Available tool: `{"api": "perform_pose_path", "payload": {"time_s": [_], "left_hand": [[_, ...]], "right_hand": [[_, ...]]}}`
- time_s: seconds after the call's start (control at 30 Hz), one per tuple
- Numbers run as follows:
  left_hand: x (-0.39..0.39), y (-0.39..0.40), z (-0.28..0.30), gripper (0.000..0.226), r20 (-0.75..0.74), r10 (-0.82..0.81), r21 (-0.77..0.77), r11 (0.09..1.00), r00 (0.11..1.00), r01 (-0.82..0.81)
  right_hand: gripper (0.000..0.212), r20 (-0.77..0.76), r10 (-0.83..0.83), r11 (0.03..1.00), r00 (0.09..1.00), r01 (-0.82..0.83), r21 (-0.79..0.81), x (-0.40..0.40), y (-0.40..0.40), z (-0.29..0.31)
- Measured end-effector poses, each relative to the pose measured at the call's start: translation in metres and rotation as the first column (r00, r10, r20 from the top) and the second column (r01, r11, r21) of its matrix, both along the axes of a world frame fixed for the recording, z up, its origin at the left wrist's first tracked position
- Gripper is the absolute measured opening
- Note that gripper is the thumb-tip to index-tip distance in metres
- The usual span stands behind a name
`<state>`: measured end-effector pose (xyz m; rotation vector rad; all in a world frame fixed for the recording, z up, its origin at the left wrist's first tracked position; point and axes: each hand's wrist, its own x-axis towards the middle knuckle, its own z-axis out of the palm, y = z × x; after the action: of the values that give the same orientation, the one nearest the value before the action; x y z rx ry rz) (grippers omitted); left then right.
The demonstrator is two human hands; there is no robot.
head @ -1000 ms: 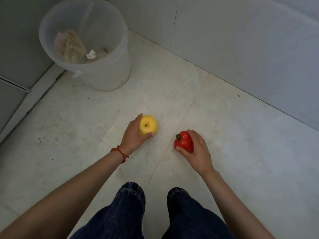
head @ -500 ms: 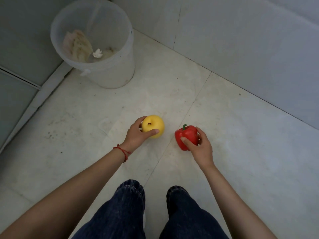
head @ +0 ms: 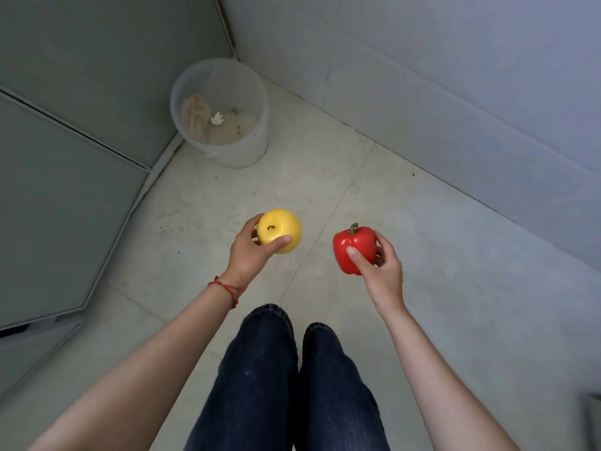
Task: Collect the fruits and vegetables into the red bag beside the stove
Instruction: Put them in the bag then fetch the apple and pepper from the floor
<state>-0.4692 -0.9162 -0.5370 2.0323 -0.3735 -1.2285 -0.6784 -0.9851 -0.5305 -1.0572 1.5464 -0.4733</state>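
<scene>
Now left hand (head: 252,252) curled round yellow apple (head: 279,230), right hand (head: 383,271) round red pepper (head: 354,249) — both up off floor (head: 439,255), ready to carry. Red bag, stove not in view.

We see a translucent white plastic bin (head: 227,148) standing in the corner on the pale tiled floor (head: 439,255), crumpled scraps lying inside it. Grey-green cabinet panels (head: 65,190) run along the left, a white tiled wall (head: 455,76) behind.

Yellow apple (head: 279,231), red pepper (head: 354,250), white translucent bin (head: 224,115)
</scene>
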Motion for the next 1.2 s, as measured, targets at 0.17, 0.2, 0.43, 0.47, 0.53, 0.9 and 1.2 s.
{"api": "perform_pose_path", "payload": {"time_s": [0.17, 0.2, 0.43, 0.47, 0.53, 0.9, 1.2], "left_hand": [[-0.007, 0.024, 0.104, 0.064, 0.023, 0.051, 0.025, 0.998, 0.998, -0.052], [-0.01, 0.028, 0.125, 0.066, 0.023, 0.054, 0.035, 0.998, 0.998, -0.055], [-0.042, 0.048, 0.261, 0.068, 0.037, -0.024, 0.056, 0.998, 0.999, 0.021], [-0.047, 0.05, 0.278, 0.068, 0.039, -0.03, 0.058, 0.998, 0.999, 0.028], [-0.058, 0.052, 0.309, 0.068, 0.034, -0.036, 0.055, 0.998, 0.999, 0.034], [-0.104, 0.028, 0.43, 0.061, 0.045, -0.175, -0.088, 0.98, 0.984, 0.178], [-0.14, -0.04, 0.495, 0.065, 0.027, -0.531, -0.246, 0.818, 0.847, 0.52]], "right_hand": [[0.063, 0.011, -0.051, 0.998, 0.999, 0.051, 0.023, -0.014, 0.016, 0.101], [0.063, 0.011, -0.063, 0.998, 0.998, 0.062, 0.029, -0.017, 0.018, 0.121], [0.059, 0.052, -0.122, 0.992, 0.991, 0.119, 0.05, -0.04, 0.041, 0.258], [0.058, 0.057, -0.117, 0.992, 0.991, 0.114, 0.053, -0.043, 0.044, 0.275], [0.056, 0.064, -0.107, 0.993, 0.992, 0.104, 0.053, -0.052, 0.05, 0.307], [0.047, 0.142, -0.276, 0.958, 0.951, 0.283, -0.034, -0.113, 0.061, 0.427], [0.059, 0.233, -0.559, 0.781, 0.795, 0.6, -0.172, -0.12, 0.06, 0.492]]}}
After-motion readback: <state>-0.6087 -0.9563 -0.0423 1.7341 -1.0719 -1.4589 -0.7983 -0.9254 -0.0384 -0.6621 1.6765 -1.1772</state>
